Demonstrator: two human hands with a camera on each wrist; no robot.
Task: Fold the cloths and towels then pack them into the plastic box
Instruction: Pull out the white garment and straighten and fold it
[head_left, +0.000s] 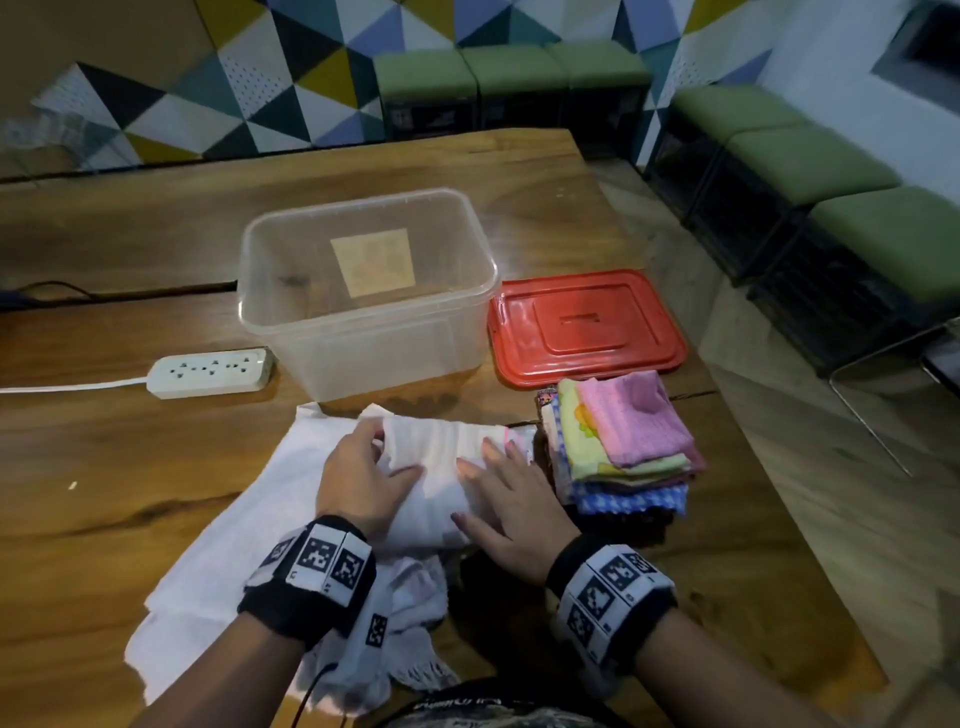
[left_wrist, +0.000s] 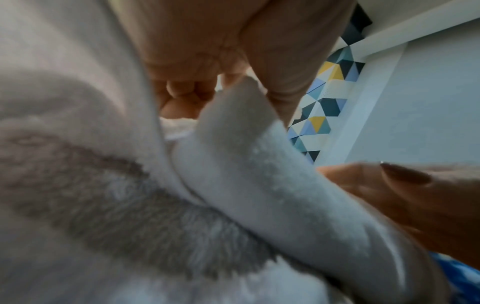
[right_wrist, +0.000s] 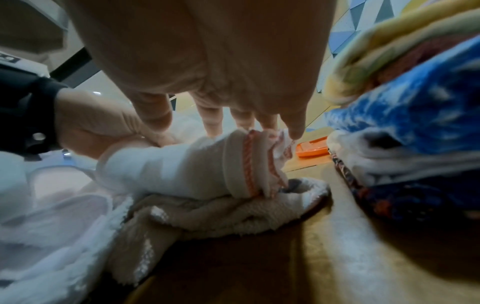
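Observation:
A folded white towel (head_left: 441, 460) with a pink-striped end (right_wrist: 248, 162) lies on a larger spread white cloth (head_left: 234, 525) at the table's near edge. My left hand (head_left: 387, 452) grips the towel's left fold, thumb on top and fingers (left_wrist: 182, 96) curled under. Straight fingers (right_wrist: 244, 121) of my right hand (head_left: 493, 467) press flat on its right part. The clear plastic box (head_left: 374, 358) stands open and holds no cloths just behind the towel. A stack of folded coloured cloths (head_left: 628, 447), pink on top, sits to the right.
The red lid (head_left: 587, 327) lies right of the box. A white power strip (head_left: 210, 371) with its cord sits to the left on the wooden table (head_left: 104, 467). More crumpled white cloth (head_left: 410, 644) hangs at the near edge. Green-topped stools (head_left: 810, 161) line the walls.

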